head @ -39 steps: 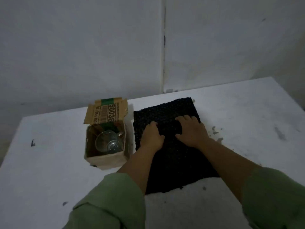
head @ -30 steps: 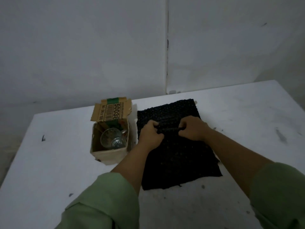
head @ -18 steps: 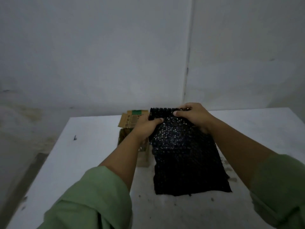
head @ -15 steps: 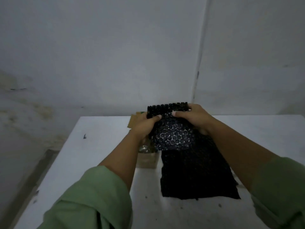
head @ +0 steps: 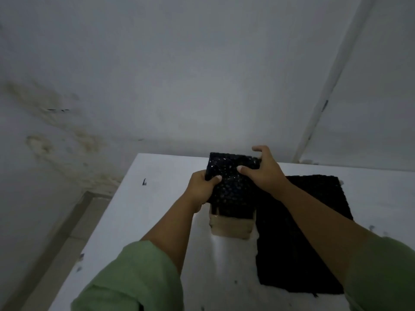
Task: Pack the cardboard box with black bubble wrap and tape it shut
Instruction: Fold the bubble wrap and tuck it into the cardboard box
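A piece of black bubble wrap (head: 231, 189) is held upright over the small cardboard box (head: 231, 228), and its lower edge reaches down into the box opening. My left hand (head: 202, 187) grips the wrap's left edge. My right hand (head: 262, 171) holds its upper right corner, thumb on the front. The wrap hides the box's inside and its flaps. A second, flat sheet of black bubble wrap (head: 301, 239) lies on the white table (head: 139, 221) just right of the box, partly under my right forearm.
The table's left edge (head: 101, 221) drops to a tiled floor. A stained white wall stands close behind the table's far edge. Small dark marks dot the tabletop.
Both hands pinched a piece of bubble wrap off the flat sheet, lifted it, and carried it left over the box. The camera view has swung left.
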